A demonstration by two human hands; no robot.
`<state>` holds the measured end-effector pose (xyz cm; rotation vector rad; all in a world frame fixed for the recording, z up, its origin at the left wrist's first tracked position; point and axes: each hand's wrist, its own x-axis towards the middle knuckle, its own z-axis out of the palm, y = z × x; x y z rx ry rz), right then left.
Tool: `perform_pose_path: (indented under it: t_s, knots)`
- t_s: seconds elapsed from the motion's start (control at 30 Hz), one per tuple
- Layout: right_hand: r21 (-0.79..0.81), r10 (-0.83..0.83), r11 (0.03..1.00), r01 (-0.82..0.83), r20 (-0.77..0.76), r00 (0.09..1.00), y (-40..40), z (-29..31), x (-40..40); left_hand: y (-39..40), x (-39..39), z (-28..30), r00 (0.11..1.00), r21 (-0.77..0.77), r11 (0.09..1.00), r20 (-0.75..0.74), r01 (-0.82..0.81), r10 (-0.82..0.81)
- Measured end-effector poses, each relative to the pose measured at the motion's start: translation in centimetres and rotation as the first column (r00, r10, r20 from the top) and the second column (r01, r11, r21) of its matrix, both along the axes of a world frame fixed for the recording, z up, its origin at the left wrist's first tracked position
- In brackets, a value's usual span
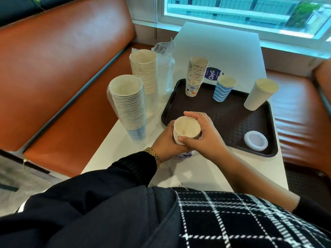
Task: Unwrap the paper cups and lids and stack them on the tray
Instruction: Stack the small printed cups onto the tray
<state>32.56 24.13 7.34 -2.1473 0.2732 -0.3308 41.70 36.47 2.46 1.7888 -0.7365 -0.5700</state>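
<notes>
Cup stack (pixel 186 130) between both hands, beside tray (pixel 232 122)

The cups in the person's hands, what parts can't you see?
Head view only:
- Held stack of cups: its sides are covered by the left hand and right hand; the count is hidden.
- Its patterned bottom peeks out below the hands; the print is too small to make out.
- Purple sticker: partly blocked by the patterned cup stack.

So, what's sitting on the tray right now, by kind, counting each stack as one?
Patterned cup stack: 1
Blue wavy cup: 1
Plain white cup stack: 1
White lid: 1
Total on the tray: 4
</notes>
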Motion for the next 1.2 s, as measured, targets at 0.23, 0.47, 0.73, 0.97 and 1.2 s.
perform_pose_path:
  t_s: [0.23, 0.47, 0.73, 0.97, 1.2]
  knots:
    - [0.058, -0.019, 0.998, 0.013, 0.098, 0.995, -0.8, 1.9, 0.5, 0.1, 0.2, -0.2, 1.000, 0.030, 0.999, 0.007, 0.010, -0.010]
    - [0.228, -0.105, 0.972, 0.052, 0.225, 0.969, -3.5, 7.6, 4.8, -0.1, 0.3, -0.9, 0.999, 0.026, 1.000, 0.041, -0.014, 0.013]
    - [0.173, -0.396, 0.916, 0.361, 0.257, 0.882, -10.9, 10.7, 17.0, -0.1, 0.4, -0.9, 0.998, 0.039, 0.999, 0.066, -0.009, 0.007]
    - [0.084, -0.469, 0.883, 0.462, 0.123, 0.874, -14.7, 8.9, 22.8, -0.1, 0.3, -0.9, 0.996, 0.034, 0.999, 0.086, -0.033, 0.030]
    - [0.084, -0.473, 0.874, 0.478, -0.075, 0.878, -14.9, 4.3, 22.7, -0.1, 0.6, -0.9, 0.996, 0.015, 1.000, 0.085, -0.027, 0.025]
